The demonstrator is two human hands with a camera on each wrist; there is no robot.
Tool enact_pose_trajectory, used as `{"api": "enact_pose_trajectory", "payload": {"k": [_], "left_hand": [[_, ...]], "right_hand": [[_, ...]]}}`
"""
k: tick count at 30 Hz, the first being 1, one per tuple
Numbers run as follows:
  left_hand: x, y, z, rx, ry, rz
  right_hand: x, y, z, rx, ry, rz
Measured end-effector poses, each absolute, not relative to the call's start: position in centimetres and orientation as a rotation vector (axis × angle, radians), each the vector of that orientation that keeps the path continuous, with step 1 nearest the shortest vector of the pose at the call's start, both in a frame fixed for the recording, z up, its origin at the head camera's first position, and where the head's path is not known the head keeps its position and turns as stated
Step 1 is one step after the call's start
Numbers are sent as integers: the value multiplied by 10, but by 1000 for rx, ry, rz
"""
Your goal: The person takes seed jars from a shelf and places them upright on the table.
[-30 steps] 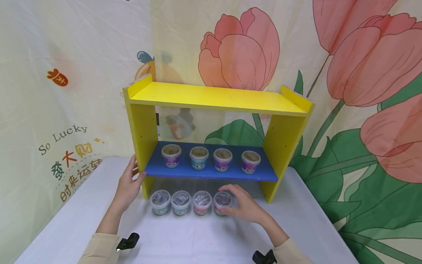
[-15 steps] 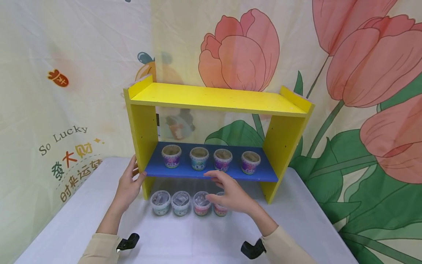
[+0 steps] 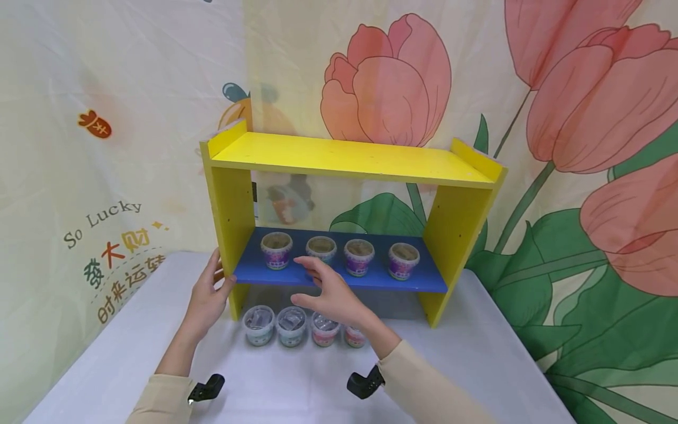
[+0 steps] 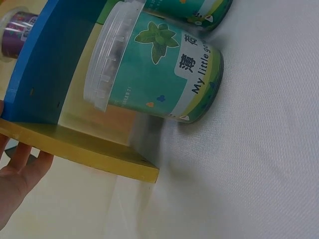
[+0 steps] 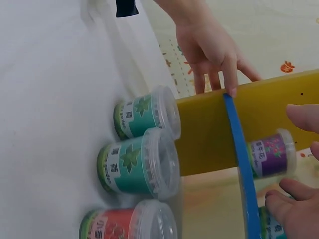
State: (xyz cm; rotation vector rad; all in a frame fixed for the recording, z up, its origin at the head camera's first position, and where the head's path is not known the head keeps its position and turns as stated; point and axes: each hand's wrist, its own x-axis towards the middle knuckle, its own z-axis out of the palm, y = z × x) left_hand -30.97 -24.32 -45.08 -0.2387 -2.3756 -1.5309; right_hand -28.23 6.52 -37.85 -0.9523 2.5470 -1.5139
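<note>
My left hand (image 3: 209, 294) grips the left side panel of the yellow shelf unit (image 3: 228, 218), thumb at the front corner of the blue shelf (image 3: 249, 274), fingers along the panel's outer side. My right hand (image 3: 336, 297) reaches over the blue shelf's front edge, fingers and thumb spread, holding nothing. Its fingertips overlap the teal plastic tub (image 3: 320, 246), beside the leftmost purple tub (image 3: 276, 252). In the right wrist view, this purple tub (image 5: 271, 155) shows between thumb and fingers. Further right on the shelf stand two more purple tubs (image 3: 358, 259).
Below, on the white tablecloth (image 3: 281, 383), a row of lidded tubs stands before the unit: two mint-green ones (image 3: 259, 331) at left, two red ones (image 3: 324, 337) at right, the last partly behind my right wrist. A flower-printed cloth (image 3: 556, 235) hangs behind.
My right hand has moved left and up, from the rightmost tub on the table to the blue shelf's front, left of its middle. The left hand stays on the panel.
</note>
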Motion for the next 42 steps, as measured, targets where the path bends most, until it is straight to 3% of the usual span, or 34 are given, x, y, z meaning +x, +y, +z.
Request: {"api": "enact_pose_trajectory", "payload": {"k": [18,42], "left_hand": [[-310,-243,-451,-242,-2381,-1514],[-310,-239,-450,-224,-2340,-1555]], "right_hand": [[-314,14,-384,-797,2785,-1421],[-346,-5,-394,-896,2909,-1377]]}}
